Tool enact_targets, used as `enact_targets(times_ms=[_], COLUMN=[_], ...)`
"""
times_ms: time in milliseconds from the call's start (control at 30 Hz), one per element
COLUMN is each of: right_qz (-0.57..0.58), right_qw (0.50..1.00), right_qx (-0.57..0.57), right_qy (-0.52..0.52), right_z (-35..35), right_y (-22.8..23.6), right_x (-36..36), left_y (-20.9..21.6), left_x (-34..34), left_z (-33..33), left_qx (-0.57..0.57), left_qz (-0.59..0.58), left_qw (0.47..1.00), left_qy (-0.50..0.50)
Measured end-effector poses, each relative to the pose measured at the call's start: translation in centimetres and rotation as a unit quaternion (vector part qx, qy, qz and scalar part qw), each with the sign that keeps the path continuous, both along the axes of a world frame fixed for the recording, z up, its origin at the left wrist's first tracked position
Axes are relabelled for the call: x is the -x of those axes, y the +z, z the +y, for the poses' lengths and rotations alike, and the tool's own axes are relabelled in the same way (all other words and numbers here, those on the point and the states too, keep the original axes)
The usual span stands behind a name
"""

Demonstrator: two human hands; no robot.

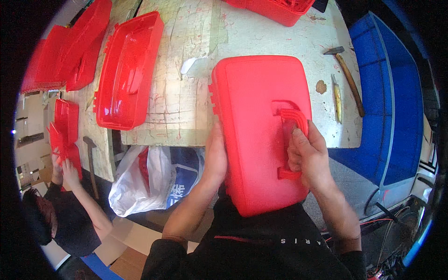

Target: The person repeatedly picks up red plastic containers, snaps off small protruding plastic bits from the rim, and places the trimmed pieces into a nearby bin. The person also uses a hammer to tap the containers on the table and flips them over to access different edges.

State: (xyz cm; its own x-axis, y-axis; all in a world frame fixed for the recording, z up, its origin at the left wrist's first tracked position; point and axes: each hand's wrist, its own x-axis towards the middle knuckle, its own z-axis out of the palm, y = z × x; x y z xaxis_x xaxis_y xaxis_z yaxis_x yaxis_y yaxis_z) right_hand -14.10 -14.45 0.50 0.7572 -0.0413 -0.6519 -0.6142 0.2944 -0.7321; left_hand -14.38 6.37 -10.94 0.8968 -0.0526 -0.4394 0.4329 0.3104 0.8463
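Note:
A closed red plastic case lies partly over the table's front edge, its near end close to my body. My right hand is wrapped round the red handle on the case's right side. Flat against the left side, near the hinge tabs, rests my left hand, its fingers partly hidden by the case. To the left on the table lies an open red case shell, hollow side up.
Right of the case are a hammer and a yellow-handled tool. A blue bin stands beyond. More red shells are stacked far left. Another person handles red parts at lower left. Below the table hangs a white plastic bag.

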Motion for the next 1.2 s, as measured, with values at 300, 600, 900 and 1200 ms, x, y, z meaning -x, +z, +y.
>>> enact_targets(times_ms=[300, 600, 900, 1200], right_qz=[-0.234, -0.116, -0.252, -0.52], right_qw=[0.949, 0.923, 0.922, 0.704], right_qx=[0.179, 0.279, 0.277, 0.431], right_qy=[0.108, -0.239, -0.103, 0.219], right_z=[-3.0, -9.4, -10.3, -12.4], right_y=[0.4, -7.4, -4.4, 9.0], right_x=[0.8, 13.6, 10.4, -7.1], left_y=[6.7, 8.9, 15.7, 21.3], left_x=[-1.1, -13.8, -12.0, -10.2], left_z=[2.8, -10.2, -7.5, -7.3], left_qx=[-0.506, -0.425, -0.615, -0.195], left_qz=[-0.134, -0.684, -0.432, -0.098], left_qw=[0.746, 0.543, 0.562, 0.768], left_qy=[-0.412, -0.239, -0.344, -0.602])
